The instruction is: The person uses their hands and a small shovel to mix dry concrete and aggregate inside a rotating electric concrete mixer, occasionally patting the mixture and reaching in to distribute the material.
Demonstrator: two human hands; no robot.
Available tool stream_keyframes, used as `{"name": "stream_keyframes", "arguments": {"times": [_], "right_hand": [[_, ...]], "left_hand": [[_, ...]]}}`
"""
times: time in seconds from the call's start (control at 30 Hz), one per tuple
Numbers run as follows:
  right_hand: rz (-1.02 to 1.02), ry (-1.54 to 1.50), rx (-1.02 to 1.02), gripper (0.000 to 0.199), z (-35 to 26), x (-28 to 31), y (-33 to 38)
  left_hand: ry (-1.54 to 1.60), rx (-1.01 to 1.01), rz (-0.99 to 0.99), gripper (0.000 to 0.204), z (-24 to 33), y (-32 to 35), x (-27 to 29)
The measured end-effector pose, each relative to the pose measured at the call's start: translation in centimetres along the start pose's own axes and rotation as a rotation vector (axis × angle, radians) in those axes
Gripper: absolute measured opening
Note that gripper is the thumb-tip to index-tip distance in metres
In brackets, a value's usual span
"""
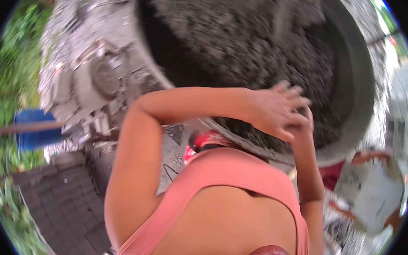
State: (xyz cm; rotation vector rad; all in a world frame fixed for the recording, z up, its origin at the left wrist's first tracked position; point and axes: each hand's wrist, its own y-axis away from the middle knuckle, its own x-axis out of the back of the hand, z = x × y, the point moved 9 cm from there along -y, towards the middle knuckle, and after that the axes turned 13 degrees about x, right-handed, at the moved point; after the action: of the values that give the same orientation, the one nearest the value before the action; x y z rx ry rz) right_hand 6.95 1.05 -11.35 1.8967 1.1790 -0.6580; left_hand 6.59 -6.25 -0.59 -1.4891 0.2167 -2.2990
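Note:
My left arm bends across my body to the right, and my left hand point(278, 112) has its fingers spread over my right hand point(302, 121). The two hands overlap and seem to touch. Most of my right hand is hidden behind the left, and its fingers are blurred. I see no object in my left hand. Beyond both hands is a large round dark tub point(358, 85) with coarse, dark grey crumbly material point(235, 27) inside. A paler, smeared shape point(283, 17) crosses the material near the top; I cannot make out what it is.
Grey-coated blocky machinery point(96, 80) stands left of the tub. Farther left are a blue barrel point(38, 128) and a pole point(22, 129) across it. Dark stacked bricks point(61, 201) lie at lower left. A pale flat panel point(371, 192) is at lower right, beside maroon cloth point(332, 175).

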Motion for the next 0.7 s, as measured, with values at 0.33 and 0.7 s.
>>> {"name": "stream_keyframes", "arguments": {"times": [0.33, 0.7], "right_hand": [[-0.105, -0.540, 0.012, 0.009, -18.7, 6.5, -0.8], [0.074, 0.024, 1.154, 0.049, -43.6, 0.8, -15.4]], "left_hand": [[-0.107, 0.438, 0.429, 0.043, -18.1, 6.2, 12.4], [-0.194, 0.381, 1.191, 0.026, -18.4, 13.0, 21.0]]}}
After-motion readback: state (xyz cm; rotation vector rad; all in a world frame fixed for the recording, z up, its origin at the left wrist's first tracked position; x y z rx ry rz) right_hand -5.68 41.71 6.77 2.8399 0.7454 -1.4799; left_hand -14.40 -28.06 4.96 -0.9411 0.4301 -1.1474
